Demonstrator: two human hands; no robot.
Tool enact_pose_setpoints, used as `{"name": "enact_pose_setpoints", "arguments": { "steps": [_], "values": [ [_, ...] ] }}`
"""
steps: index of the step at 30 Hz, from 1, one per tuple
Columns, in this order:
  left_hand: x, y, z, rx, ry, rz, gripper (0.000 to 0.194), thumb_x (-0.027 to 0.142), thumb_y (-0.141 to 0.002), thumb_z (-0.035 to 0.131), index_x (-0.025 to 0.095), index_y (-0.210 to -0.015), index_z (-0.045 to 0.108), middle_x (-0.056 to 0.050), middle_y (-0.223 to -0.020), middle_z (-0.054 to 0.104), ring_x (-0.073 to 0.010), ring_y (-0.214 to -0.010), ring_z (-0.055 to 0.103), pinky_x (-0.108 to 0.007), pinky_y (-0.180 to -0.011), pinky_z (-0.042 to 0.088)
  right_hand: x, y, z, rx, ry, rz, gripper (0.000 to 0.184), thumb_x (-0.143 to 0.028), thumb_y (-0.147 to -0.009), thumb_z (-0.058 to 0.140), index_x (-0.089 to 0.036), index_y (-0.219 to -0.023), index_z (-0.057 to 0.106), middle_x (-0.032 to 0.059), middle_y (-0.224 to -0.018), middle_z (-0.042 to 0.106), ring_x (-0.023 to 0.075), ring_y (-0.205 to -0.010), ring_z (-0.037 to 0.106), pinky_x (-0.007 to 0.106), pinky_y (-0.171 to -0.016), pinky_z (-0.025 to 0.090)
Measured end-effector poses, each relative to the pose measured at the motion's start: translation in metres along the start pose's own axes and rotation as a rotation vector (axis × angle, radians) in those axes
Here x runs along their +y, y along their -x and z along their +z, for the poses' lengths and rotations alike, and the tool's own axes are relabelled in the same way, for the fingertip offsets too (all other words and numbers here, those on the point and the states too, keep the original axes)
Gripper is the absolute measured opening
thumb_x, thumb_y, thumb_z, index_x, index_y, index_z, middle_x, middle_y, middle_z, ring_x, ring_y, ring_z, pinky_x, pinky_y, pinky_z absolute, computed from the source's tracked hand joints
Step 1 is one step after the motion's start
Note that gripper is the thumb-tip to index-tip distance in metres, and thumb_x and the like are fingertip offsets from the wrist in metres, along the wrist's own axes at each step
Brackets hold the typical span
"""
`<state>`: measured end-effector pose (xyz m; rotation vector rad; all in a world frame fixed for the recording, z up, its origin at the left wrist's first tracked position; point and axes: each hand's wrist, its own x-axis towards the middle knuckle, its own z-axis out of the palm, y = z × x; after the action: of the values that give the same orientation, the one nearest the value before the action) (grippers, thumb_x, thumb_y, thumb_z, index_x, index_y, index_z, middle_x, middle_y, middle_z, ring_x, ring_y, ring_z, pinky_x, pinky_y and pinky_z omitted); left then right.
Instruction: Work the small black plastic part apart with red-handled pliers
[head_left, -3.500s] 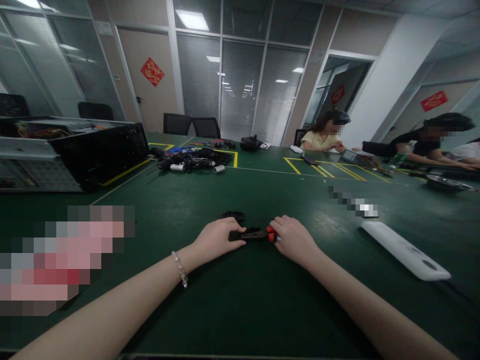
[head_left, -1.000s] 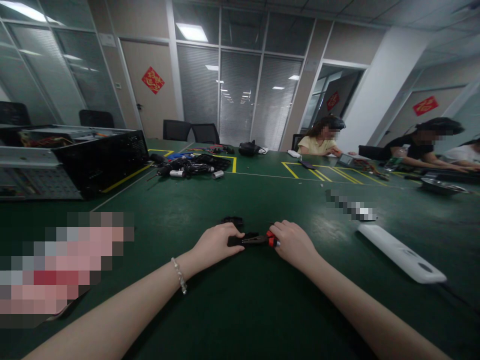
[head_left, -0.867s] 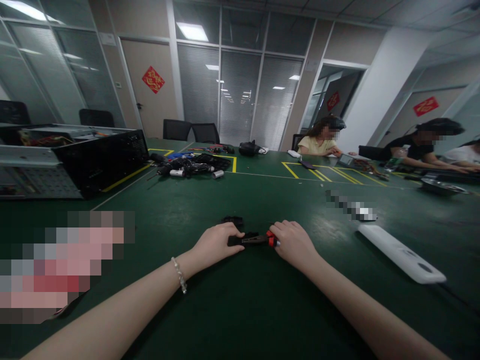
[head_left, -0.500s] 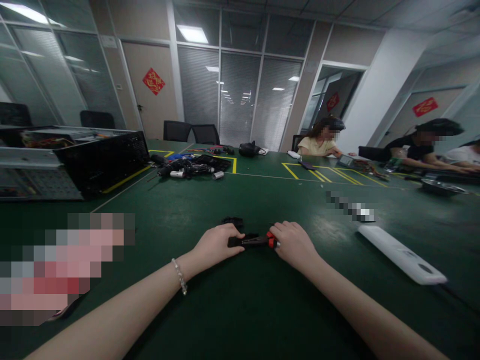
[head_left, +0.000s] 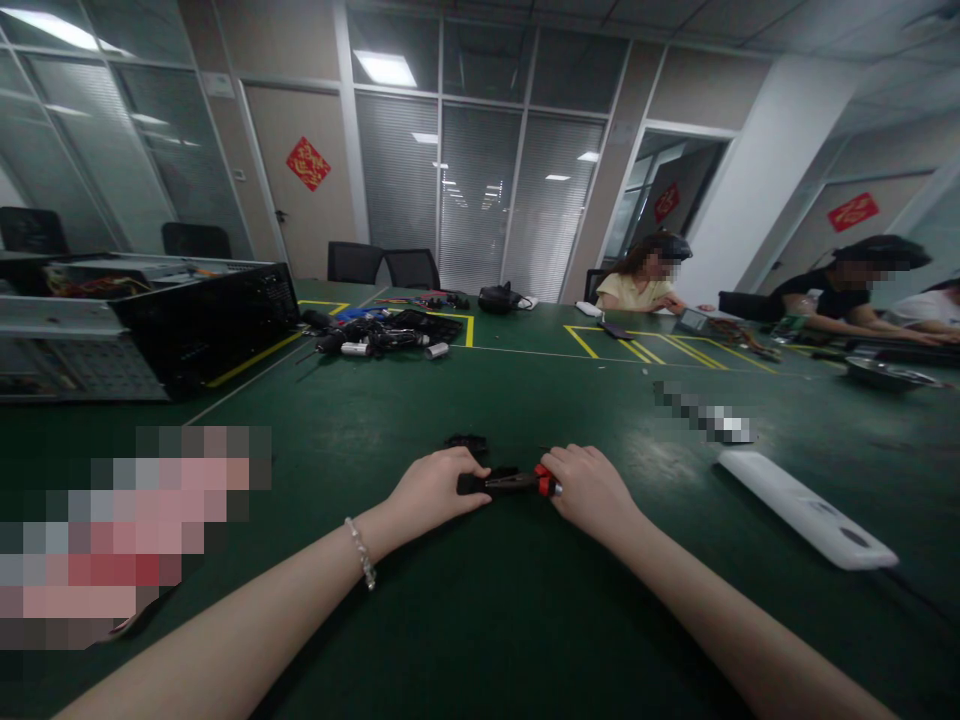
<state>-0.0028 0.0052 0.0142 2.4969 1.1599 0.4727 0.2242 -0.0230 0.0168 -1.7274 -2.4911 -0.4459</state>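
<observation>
My right hand (head_left: pixel 596 490) is closed around the red handles of a pair of pliers (head_left: pixel 511 482), whose dark jaws point left. Between the thumb and fingers of my left hand (head_left: pixel 435 490) is a small black part (head_left: pixel 471 485); its kind is too small to make out. The jaws meet or overlap this part, but I cannot tell whether they grip it. Just behind my left fingers lies another small black piece (head_left: pixel 466 441) on the green tabletop (head_left: pixel 480 620).
An open computer case (head_left: pixel 217 325) stands at the left. Farther back is a heap of black cables and parts (head_left: pixel 390 332). A white power strip (head_left: pixel 806 510) lies at the right, beside a blurred-out object. Several people sit across the table at the right.
</observation>
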Motion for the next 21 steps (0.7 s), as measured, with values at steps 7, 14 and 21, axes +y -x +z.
{"name": "enact_pose_setpoints", "arguments": {
  "steps": [7, 14, 21],
  "values": [
    [0.001, -0.0007, -0.0001, -0.007, -0.007, -0.01, 0.035, 0.043, -0.072, 0.056, 0.025, -0.102, 0.058, 0.0, -0.096, 0.058, -0.0172, -0.084, 0.054, -0.028, -0.069, 0.041, -0.0034, 0.002, -0.0063, 0.019, 0.045, -0.008, 0.026, -0.017, -0.067, 0.052, -0.018, -0.093, 0.058, 0.0058, -0.093, 0.06, 0.02, -0.084, 0.051, 0.033, -0.073, 0.034],
    [-0.0011, -0.0007, 0.0018, 0.022, -0.005, 0.012, 0.034, 0.043, -0.072, 0.056, 0.026, -0.101, 0.058, 0.001, -0.096, 0.058, -0.0165, -0.082, 0.054, -0.026, -0.067, 0.041, -0.0023, 0.001, -0.0029, -0.004, -0.003, 0.011, 0.027, -0.016, -0.066, 0.051, -0.018, -0.091, 0.058, 0.0043, -0.09, 0.06, 0.0184, -0.081, 0.051, 0.031, -0.07, 0.035],
    [-0.0008, -0.0006, 0.0016, 0.018, -0.01, 0.006, 0.034, 0.043, -0.072, 0.056, 0.026, -0.101, 0.058, 0.001, -0.096, 0.058, -0.0166, -0.082, 0.054, -0.026, -0.068, 0.041, -0.0017, 0.0017, -0.0027, 0.003, 0.006, 0.002, 0.027, -0.016, -0.065, 0.051, -0.018, -0.091, 0.058, 0.0046, -0.09, 0.06, 0.0186, -0.08, 0.051, 0.031, -0.07, 0.035]
  ]
}}
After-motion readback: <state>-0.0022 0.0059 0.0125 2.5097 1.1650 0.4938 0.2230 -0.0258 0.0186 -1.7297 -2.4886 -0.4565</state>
